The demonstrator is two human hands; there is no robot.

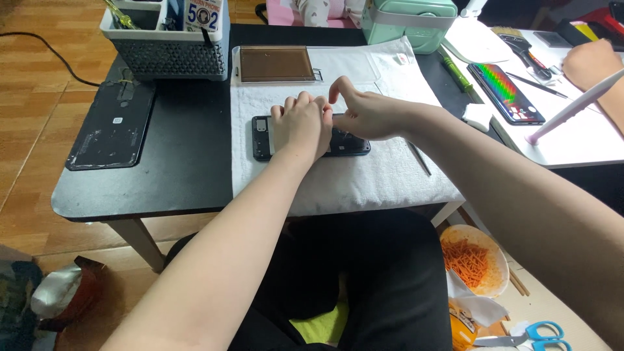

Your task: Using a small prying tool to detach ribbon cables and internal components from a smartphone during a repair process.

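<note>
1. Working over an opened phone (263, 136) that lies flat and lengthwise on a white towel (364, 179), which is spread on a black table (182, 162). Its back cover appears to be off; dark internals show at both ends, beside the hands.

2. Progress, as a judgement — the phone looks already opened, so the work seems to be at an interior stage. Whether a part is being lifted out or seated cannot be told; the hands hide the middle of the body.

3. Left hand (300, 127): fingers curled, knuckles up, pressed down on the centre of the phone. Nothing visibly gripped in it — it looks like a bracing hold.

4. Right hand (367, 114): touching the left hand, thumb and forefinger drawn narrow in a pinch just above the phone's upper edge. Whether something small sits in the pinch cannot be told.

5. Position: the phone is directly under both hands, its left end sticking out past the left hand, its right end under the right wrist.

6. Nearby: a thin metal tool (419, 158) lies on the towel, right of the phone, untouched. A clear tray with a brown panel (276, 64) sits behind the hands. A dark flat back panel (114, 127) rests well apart at the table's left.

7. Another person's arm (595, 65) rests on the adjoining white table (572, 140), beside a lit phone (506, 93).
</note>
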